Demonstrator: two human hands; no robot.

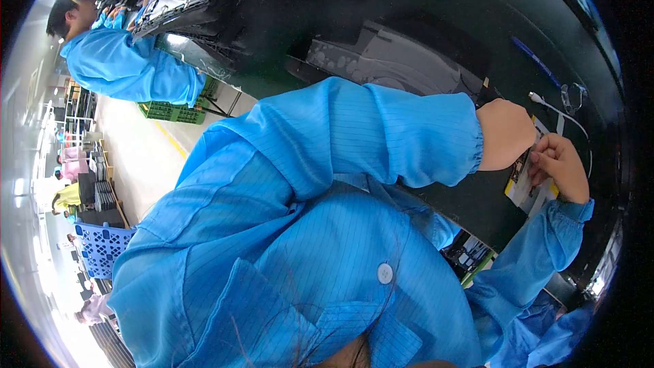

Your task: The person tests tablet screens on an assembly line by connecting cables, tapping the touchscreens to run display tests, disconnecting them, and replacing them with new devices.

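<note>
A small dark part [520,164] with golden patches lies at the right of the frame, between the two hands, over a yellow-edged white sheet [525,195]. The right hand [564,165] bends in from the right, thumb and fingertips drawn close together beside the part; whether they grip it, I cannot tell. The left hand [507,135] shows only its back and wrist; its fingers are hidden, so their state cannot be told.

Just above the hands, a white cable [538,98] curves down the right side, near a clear plastic piece [573,98] and a blue pen [536,60]. Bare dark tabletop [503,61] stretches between the pen and a grey panel [402,60] at upper centre, whose lower edge disappears behind the left sleeve [409,133]. The table's near edge slants below the hands, close to the person's body.
</note>
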